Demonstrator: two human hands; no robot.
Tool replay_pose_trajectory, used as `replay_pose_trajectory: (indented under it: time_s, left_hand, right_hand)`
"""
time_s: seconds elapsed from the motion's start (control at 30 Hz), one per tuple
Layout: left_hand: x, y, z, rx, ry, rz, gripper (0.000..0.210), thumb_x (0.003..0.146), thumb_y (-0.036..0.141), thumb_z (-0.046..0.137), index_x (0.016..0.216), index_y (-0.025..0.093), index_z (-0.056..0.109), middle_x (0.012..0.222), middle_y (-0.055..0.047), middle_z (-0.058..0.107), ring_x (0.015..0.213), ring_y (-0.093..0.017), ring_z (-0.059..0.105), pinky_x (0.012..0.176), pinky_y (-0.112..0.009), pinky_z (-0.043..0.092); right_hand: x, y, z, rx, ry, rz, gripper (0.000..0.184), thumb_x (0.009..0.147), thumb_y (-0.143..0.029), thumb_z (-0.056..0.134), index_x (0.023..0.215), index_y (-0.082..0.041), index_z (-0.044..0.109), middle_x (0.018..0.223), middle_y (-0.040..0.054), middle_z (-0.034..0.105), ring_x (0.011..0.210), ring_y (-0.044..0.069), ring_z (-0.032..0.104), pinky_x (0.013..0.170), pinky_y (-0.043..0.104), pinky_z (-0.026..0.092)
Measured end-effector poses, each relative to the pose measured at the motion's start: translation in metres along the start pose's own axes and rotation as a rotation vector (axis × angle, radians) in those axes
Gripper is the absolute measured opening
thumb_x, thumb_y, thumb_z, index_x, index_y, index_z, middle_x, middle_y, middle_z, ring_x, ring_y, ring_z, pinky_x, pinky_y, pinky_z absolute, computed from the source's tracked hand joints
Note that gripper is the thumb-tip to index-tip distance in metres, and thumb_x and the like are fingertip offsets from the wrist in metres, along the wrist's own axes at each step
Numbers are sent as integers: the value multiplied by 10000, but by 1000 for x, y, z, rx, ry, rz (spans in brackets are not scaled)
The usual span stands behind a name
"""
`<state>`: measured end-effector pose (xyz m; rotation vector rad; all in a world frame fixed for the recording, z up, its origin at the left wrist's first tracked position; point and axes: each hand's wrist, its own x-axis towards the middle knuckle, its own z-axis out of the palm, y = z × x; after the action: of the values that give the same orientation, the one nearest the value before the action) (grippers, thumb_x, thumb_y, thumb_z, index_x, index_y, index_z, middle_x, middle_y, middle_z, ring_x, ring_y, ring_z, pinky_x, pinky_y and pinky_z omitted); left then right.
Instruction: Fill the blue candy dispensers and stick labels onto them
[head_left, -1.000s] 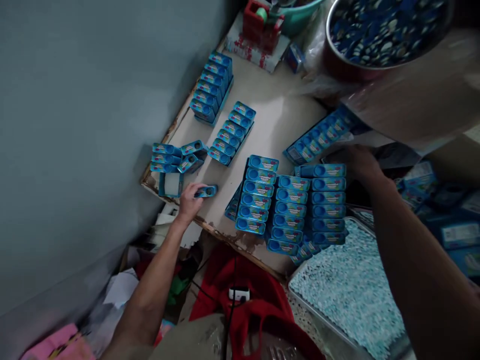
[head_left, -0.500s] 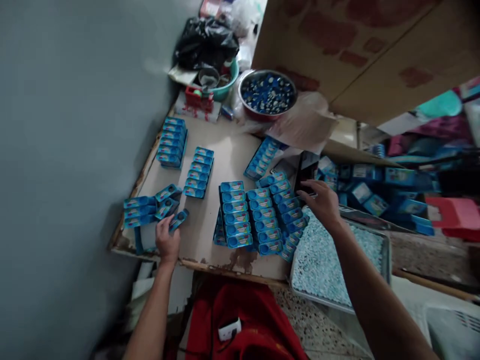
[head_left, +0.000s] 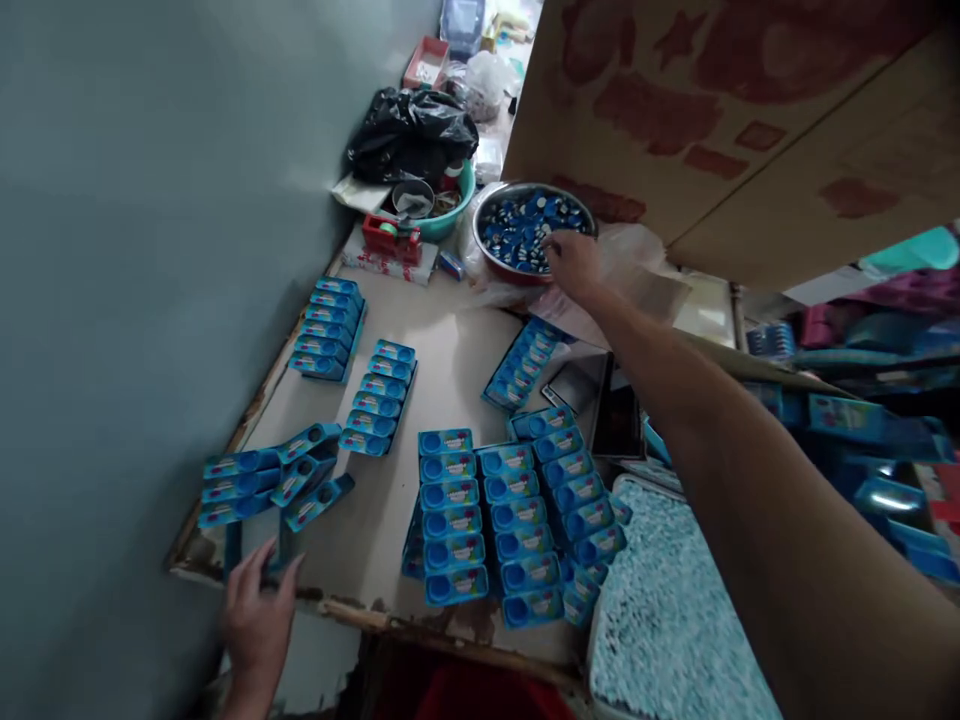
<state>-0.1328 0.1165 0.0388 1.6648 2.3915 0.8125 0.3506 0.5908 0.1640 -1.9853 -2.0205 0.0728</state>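
Note:
My left hand (head_left: pixel 259 610) is at the table's near left edge, fingers apart and holding nothing. Just beyond it lies a small blue box with a round hole (head_left: pixel 321 500), beside a loose pile of similar boxes (head_left: pixel 238 488). My right hand (head_left: pixel 576 265) reaches over the right part of a steel bowl (head_left: pixel 491 262). Its fingers are bent together against the small round blue and silver pieces (head_left: pixel 517 235) inside; what they pinch is hidden. Rows of blue boxes (head_left: pixel 454 520) stand in the middle of the table (head_left: pixel 442 340).
A tray of pale blue granules (head_left: pixel 667 600) stands at the right under my forearm. Behind are a red tape dispenser (head_left: pixel 391 240), a green basin (head_left: pixel 450 215) and a black plastic bag (head_left: pixel 409 130). A large cardboard box (head_left: pixel 720 120) rises at back right.
My left hand has let go of a small blue box and drawn back toward me. My right hand has moved from beside the box rows up and away to the bowl. The view has shifted.

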Motion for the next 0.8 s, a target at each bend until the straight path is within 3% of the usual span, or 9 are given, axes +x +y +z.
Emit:
replay_pose_trajectory:
  time_s: [0.1,0.2,0.33,0.47,0.63,0.73,0.8]
  left_hand:
    - [-23,15,-10,117,16,12,365,962,447,597,1266,254,656,1180,-144,699,1089,-345,677,1016,-554,556]
    - [-33,27,-16,168,19,43,362,965,404,590,1303,282,644,1186,-134,713,1073,-345,687,1010,-564,557]
    - [-20,38,-18,158,-35,63,332,931,362,617,1253,318,681,1156,-100,735,1066,-328,700,1047,-558,544]
    - [5,45,-19,135,-81,71,276,891,363,630,1140,318,740,1106,-92,753,1075,-321,704,1106,-527,521]
    - [30,57,-25,160,-156,139,282,905,366,594,1123,338,769,1127,-72,772,1044,-322,721,1074,-534,542]
    - [54,79,-26,139,-74,149,284,925,390,593,1154,425,758,1179,14,765,1034,-313,729,1048,-573,561]
    - [78,106,-21,51,21,98,238,912,416,637,1114,471,751,1144,73,761,1042,-304,726,1078,-605,547]
  right_hand:
    - [46,7,25,-17,-148,-91,398,990,-200,549,1222,117,615,1395,218,636,1285,145,574,1021,252,345]
    - [65,12,46,-91,-255,-124,444,978,-231,504,1172,159,595,1431,243,584,1341,184,543,1017,264,349]
    - [82,16,64,-149,-333,-174,425,955,-251,454,986,135,631,1410,230,599,1317,162,562,966,235,360]
    - [94,21,68,-129,-383,-171,311,872,-232,592,828,72,639,1318,229,677,1231,163,616,938,270,376]
    - [91,35,61,-28,-294,-132,380,861,-296,689,971,68,690,1216,210,739,1159,153,625,957,302,367]
    - [84,44,53,101,-159,-29,446,901,-339,684,1118,51,687,1186,171,752,1037,109,612,939,289,369]
    - [78,42,40,153,-78,53,405,909,-300,705,1161,16,682,1167,139,754,958,91,582,913,273,378]
